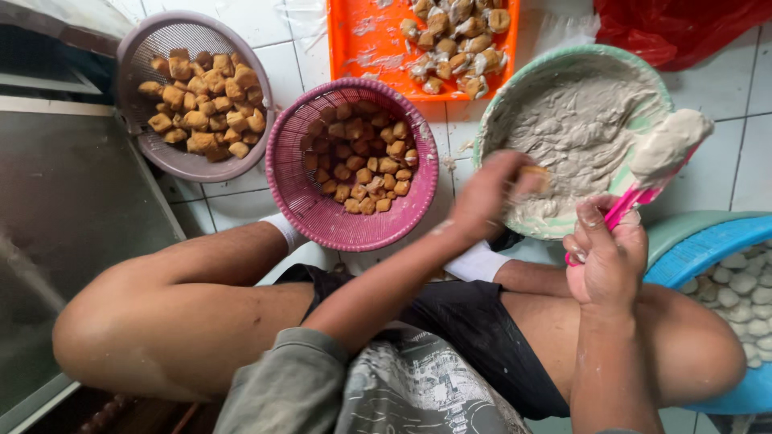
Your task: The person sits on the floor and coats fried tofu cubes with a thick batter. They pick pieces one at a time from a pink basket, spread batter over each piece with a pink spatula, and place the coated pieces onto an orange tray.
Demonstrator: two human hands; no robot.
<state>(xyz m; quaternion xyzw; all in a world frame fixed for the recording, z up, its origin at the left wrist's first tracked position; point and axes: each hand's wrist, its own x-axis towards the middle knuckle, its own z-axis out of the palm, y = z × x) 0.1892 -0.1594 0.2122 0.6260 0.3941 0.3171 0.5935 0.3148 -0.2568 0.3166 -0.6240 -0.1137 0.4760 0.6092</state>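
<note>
Here, the tofu piece [535, 175] sits pinched in your left hand [490, 197] over the near rim of the green bowl of grey paste [579, 128]. Your right hand [603, 261] is closed around a pink spatula [635, 197] loaded with paste. Left of the bowl, on the tiled floor [748, 137], stands a pink basket of fried tofu [354, 165]; beyond it lie a lilac basket [193, 92] and an orange tray [426, 44].

pink basket [305, 201], orange tray [358, 40], green bowl [655, 76]
</note>
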